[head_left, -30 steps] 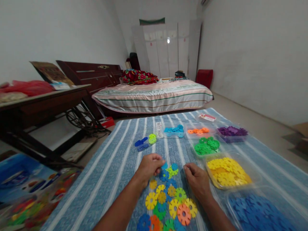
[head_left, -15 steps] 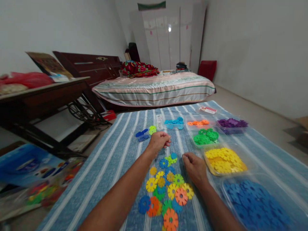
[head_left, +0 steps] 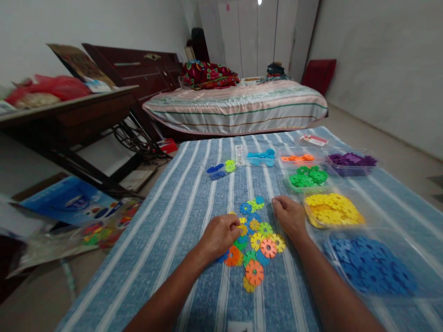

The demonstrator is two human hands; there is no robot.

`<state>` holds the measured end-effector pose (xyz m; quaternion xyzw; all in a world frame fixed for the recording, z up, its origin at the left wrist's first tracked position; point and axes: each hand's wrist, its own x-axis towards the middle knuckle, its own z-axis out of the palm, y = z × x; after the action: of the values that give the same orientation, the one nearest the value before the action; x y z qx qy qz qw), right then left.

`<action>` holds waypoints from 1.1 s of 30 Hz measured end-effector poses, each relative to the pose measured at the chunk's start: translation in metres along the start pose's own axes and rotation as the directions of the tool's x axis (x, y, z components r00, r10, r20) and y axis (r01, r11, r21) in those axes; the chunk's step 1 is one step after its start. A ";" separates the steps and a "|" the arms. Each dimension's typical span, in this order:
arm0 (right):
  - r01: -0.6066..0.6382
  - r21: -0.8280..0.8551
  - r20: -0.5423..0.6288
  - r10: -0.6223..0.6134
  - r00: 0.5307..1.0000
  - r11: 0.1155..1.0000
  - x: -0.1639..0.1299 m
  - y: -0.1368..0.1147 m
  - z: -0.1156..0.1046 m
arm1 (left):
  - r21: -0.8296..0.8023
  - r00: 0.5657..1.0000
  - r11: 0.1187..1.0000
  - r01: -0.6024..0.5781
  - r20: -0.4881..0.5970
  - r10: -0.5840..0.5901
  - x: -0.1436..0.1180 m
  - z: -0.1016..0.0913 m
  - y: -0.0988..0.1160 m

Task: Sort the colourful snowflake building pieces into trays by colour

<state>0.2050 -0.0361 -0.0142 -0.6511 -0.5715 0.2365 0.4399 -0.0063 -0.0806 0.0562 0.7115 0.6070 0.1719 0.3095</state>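
Note:
A pile of flat, notched plastic discs in several colours lies on a blue striped cloth. My left hand rests on the pile's left edge, its curled fingertips pinching a yellow disc. My right hand lies on the cloth at the pile's right edge, fingers curled, with nothing visible in it. Clear trays of sorted discs stand to the right: yellow, green, dark blue, orange, purple and light blue.
A few blue and lime discs lie apart on the far left of the cloth. A dark wooden table stands to the left, a striped bed behind. A toy box and bag lie on the floor at left.
My left hand drew back from the far side of the pile to its near left edge. The right hand stayed beside the pile. The view has tilted downward.

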 end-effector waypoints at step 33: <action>0.003 0.024 -0.007 -0.003 1.000 1.000 0.000 -0.003 -0.001 | -0.095 0.997 0.995 -0.036 0.067 0.043 0.028 0.023 0.018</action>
<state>0.2044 -0.0369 -0.0112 -0.6458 -0.5681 0.2406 0.4499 0.0270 -0.0604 0.0467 0.7134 0.5731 0.1819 0.3599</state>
